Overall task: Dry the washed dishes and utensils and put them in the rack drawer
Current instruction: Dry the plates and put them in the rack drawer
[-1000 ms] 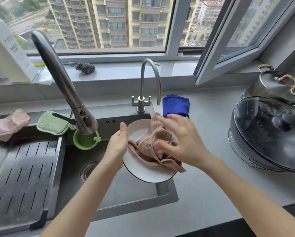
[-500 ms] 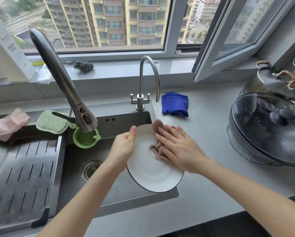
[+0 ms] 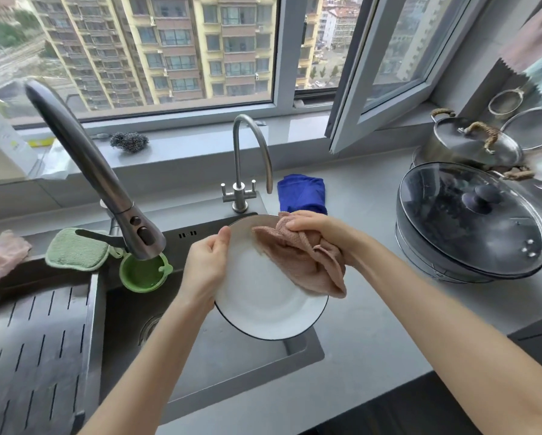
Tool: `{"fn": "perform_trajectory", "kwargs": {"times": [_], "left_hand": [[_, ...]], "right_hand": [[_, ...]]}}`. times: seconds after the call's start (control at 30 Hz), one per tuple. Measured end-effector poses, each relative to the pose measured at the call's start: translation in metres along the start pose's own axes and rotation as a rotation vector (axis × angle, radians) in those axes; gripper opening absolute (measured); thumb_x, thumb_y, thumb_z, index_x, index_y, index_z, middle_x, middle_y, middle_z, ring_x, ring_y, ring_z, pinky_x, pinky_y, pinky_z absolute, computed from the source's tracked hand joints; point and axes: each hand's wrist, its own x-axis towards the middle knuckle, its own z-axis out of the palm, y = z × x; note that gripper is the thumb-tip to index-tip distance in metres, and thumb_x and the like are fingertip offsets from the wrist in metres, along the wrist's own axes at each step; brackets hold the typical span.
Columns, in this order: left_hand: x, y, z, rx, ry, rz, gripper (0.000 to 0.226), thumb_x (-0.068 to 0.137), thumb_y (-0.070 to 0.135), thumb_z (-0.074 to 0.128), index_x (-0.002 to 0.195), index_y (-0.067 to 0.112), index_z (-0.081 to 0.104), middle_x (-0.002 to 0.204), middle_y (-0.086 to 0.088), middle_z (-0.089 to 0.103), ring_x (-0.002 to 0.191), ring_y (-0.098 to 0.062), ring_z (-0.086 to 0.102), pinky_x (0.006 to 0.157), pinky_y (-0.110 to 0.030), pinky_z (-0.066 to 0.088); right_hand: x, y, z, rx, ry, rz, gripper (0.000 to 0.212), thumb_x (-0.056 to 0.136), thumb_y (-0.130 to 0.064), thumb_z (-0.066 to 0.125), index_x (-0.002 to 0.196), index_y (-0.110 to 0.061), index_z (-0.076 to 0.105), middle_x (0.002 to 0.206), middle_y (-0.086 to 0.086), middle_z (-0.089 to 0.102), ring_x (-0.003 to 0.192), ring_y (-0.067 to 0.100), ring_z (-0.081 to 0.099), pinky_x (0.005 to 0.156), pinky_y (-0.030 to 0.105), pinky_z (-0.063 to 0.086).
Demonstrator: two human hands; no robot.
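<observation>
A plate (image 3: 263, 296) is held tilted above the sink (image 3: 200, 372), in front of the person and between the two hands. Its left rim is gripped by the left hand (image 3: 205, 268): the thumb is laid on the upper face near the rim, and the fingers are hidden behind the plate. A bunched cloth (image 3: 307, 262) is clutched in the curled fingers of the right hand (image 3: 320, 230) and is pressed against the upper right part of the plate's face. A fold of the cloth is draped past the plate's right rim.

Just beyond the right hand, a blue rag (image 3: 301, 191) is laid on the counter (image 3: 373, 324). A tap (image 3: 241, 164) is mounted just beyond both hands. To the left of the left hand a faucet (image 3: 90, 171) is seen, with a green cup (image 3: 142, 273) set under its head and a sponge (image 3: 75, 249) beside the cup. Farther left, a slotted tray (image 3: 34, 356) is fitted over the sink.

Well apart to the right of the right hand, a lidded pan (image 3: 470, 221) is placed on the counter, and a pot (image 3: 470, 146) is set beyond it.
</observation>
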Motion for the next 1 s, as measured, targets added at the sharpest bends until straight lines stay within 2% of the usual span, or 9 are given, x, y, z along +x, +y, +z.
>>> {"fn": "perform_trajectory", "kwargs": {"times": [0.07, 0.17, 0.23, 0.4, 0.5, 0.57, 0.67, 0.87, 1.0], "left_hand": [[0.002, -0.004, 0.004, -0.087, 0.036, -0.034, 0.042, 0.099, 0.036, 0.042, 0.073, 0.005, 0.051, 0.066, -0.008, 0.033, 0.060, -0.018, 0.028, 0.050, -0.026, 0.022], [0.003, -0.012, 0.020, -0.183, 0.107, -0.087, 0.047, 0.099, 0.038, 0.040, 0.078, -0.002, 0.054, 0.067, -0.008, 0.038, 0.062, -0.019, 0.033, 0.055, -0.029, 0.028], [-0.002, -0.016, 0.037, -0.216, 0.162, -0.119, 0.048, 0.099, 0.039, 0.038, 0.080, -0.002, 0.054, 0.069, -0.008, 0.039, 0.065, -0.021, 0.034, 0.059, -0.033, 0.030], [-0.040, -0.004, 0.089, -0.350, 0.363, -0.277, 0.039, 0.102, 0.037, 0.030, 0.089, 0.009, 0.053, 0.071, 0.001, 0.046, 0.066, -0.016, 0.044, 0.062, -0.024, 0.037], [-0.069, 0.002, 0.115, -0.445, 0.404, -0.308, 0.044, 0.103, 0.036, 0.024, 0.114, 0.009, 0.057, 0.101, 0.002, 0.057, 0.097, -0.018, 0.054, 0.085, -0.022, 0.040], [-0.084, -0.009, 0.125, -0.484, 0.309, -0.334, 0.047, 0.099, 0.048, 0.023, 0.117, 0.018, 0.054, 0.114, 0.001, 0.058, 0.111, -0.023, 0.055, 0.103, -0.035, 0.041], [-0.088, -0.021, 0.123, -0.468, -0.097, -0.354, 0.050, 0.093, 0.059, 0.026, 0.116, 0.025, 0.054, 0.113, 0.002, 0.062, 0.105, -0.023, 0.058, 0.098, -0.045, 0.042], [-0.096, 0.038, 0.146, 0.316, -0.670, 0.362, 0.026, 0.095, 0.030, 0.051, 0.079, 0.011, 0.057, 0.066, 0.003, 0.048, 0.059, -0.007, 0.041, 0.060, -0.022, 0.035], [-0.168, 0.057, 0.199, 0.417, -0.719, 0.460, 0.030, 0.094, 0.027, 0.054, 0.077, 0.003, 0.060, 0.058, 0.000, 0.045, 0.047, -0.006, 0.039, 0.047, -0.017, 0.032]], "right_hand": [[-0.005, 0.020, 0.001, 0.212, 0.078, 0.000, 0.009, 0.089, -0.017, 0.055, 0.091, -0.009, 0.059, 0.080, 0.008, 0.056, 0.071, 0.018, 0.055, 0.069, 0.027, 0.046], [-0.013, 0.053, 0.007, 0.560, 0.275, -0.013, 0.033, 0.065, -0.025, 0.079, 0.088, -0.011, 0.060, 0.077, 0.013, 0.039, 0.066, 0.027, 0.039, 0.067, 0.033, 0.037], [-0.024, 0.064, 0.016, 0.677, 0.494, -0.091, 0.023, 0.066, -0.018, 0.074, 0.085, -0.012, 0.063, 0.076, 0.015, 0.054, 0.065, 0.027, 0.054, 0.068, 0.033, 0.044], [-0.053, 0.081, 0.040, 0.782, 0.918, -0.240, 0.034, 0.085, -0.004, 0.063, 0.114, -0.019, 0.057, 0.095, 0.004, 0.068, 0.077, 0.015, 0.067, 0.070, 0.029, 0.054], [-0.073, 0.083, 0.048, 0.728, 1.086, -0.325, 0.040, 0.083, 0.004, 0.061, 0.112, -0.023, 0.058, 0.106, 0.000, 0.066, 0.088, 0.015, 0.066, 0.074, 0.028, 0.054], [-0.089, 0.083, 0.039, 0.632, 1.141, -0.347, 0.044, 0.080, 0.012, 0.056, 0.110, -0.020, 0.058, 0.106, -0.001, 0.065, 0.089, 0.015, 0.065, 0.078, 0.032, 0.054], [-0.127, 0.086, 0.010, 0.499, 1.158, -0.300, 0.051, 0.076, 0.017, 0.052, 0.102, -0.026, 0.059, 0.100, 0.002, 0.064, 0.082, 0.017, 0.062, 0.075, 0.034, 0.053], [-0.240, 0.086, -0.041, -0.017, 0.775, -0.208, 0.055, 0.072, 0.020, 0.053, 0.112, -0.017, 0.059, 0.098, 0.007, 0.068, 0.068, 0.006, 0.059, 0.062, 0.017, 0.048], [-0.325, 0.101, -0.072, -0.076, 0.585, -0.137, 0.051, 0.072, 0.010, 0.061, 0.109, -0.025, 0.062, 0.095, 0.010, 0.070, 0.080, 0.013, 0.062, 0.073, 0.025, 0.049]]}}
